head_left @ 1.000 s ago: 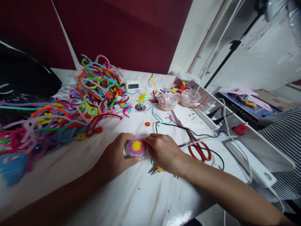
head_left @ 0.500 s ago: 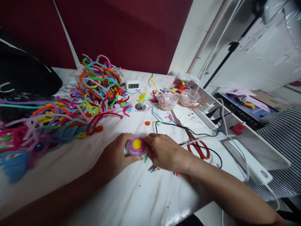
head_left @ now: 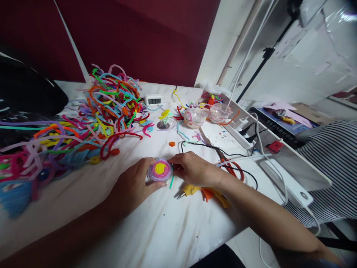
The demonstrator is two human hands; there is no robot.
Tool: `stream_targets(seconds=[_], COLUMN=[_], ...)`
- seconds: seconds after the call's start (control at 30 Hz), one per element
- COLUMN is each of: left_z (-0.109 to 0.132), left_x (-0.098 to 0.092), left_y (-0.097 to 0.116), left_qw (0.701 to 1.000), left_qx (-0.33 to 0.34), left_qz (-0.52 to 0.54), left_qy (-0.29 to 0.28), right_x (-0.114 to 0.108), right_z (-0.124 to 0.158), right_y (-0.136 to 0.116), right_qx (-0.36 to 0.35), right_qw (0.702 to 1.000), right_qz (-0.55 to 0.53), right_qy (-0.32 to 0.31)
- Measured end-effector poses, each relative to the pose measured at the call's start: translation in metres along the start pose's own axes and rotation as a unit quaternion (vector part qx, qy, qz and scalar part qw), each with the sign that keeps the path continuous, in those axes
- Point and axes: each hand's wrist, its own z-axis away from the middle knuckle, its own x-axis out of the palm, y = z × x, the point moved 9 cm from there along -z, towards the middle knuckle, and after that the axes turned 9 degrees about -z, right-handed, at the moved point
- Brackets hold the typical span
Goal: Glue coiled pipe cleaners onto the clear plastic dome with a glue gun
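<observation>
A round coil of pipe cleaners (head_left: 160, 169), yellow in the middle with pink and purple rings, sits in a clear round plastic cup. My left hand (head_left: 136, 178) curls around its left side, thumb at the front and fingers behind. At the right rim, my right hand (head_left: 192, 169) has its fingers pinched together. A short green pipe cleaner (head_left: 171, 182) runs down from these fingertips along the rim, its lower end loose; the pinch itself is partly hidden. Under my right wrist lies a yellow glue gun (head_left: 192, 190) with a metal nozzle, pointing left.
A big tangle of coloured pipe cleaners (head_left: 114, 96) covers the left and back. Behind my hands are a small orange coil (head_left: 171, 143), a clear plastic dome (head_left: 167, 124), clear bowls (head_left: 196, 117) and a digital clock (head_left: 153, 100). Orange-handled scissors (head_left: 235, 169) and black cable (head_left: 217, 148) lie right.
My right hand has shifted slightly at the rim, and more of the green pipe cleaner and glue gun shows. The left hand keeps its hold. The whole view has shifted a little.
</observation>
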Motion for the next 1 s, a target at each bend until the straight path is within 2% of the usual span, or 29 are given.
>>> stream_targets(seconds=[0.23, 0.43, 0.63, 0.83, 0.9, 1.0], left_z=[0.005, 0.005, 0.004, 0.002, 0.0, -0.004], left_x=[-0.008, -0.009, -0.01, -0.017, -0.02, -0.02], left_y=[0.012, 0.013, 0.009, 0.013, 0.015, 0.015], left_qw=[0.998, 0.995, 0.996, 0.992, 0.991, 0.992], left_qx=[0.065, 0.092, 0.084, 0.112, 0.123, 0.122], left_qz=[-0.015, -0.037, -0.027, -0.026, -0.023, -0.013], left_qy=[-0.008, -0.018, 0.024, 0.06, 0.051, -0.003], right_x=[0.001, 0.002, 0.003, 0.003, 0.004, 0.006], right_z=[0.002, 0.003, 0.004, 0.0, -0.002, -0.004], right_y=[-0.001, 0.0, 0.003, 0.004, 0.003, 0.003], right_qx=[0.032, 0.051, 0.067, 0.074, 0.072, 0.066], right_qw=[0.998, 0.998, 0.994, 0.992, 0.991, 0.99], right_qz=[0.046, 0.042, 0.074, 0.095, 0.106, 0.121], right_qy=[0.019, 0.026, 0.045, 0.04, 0.037, 0.03])
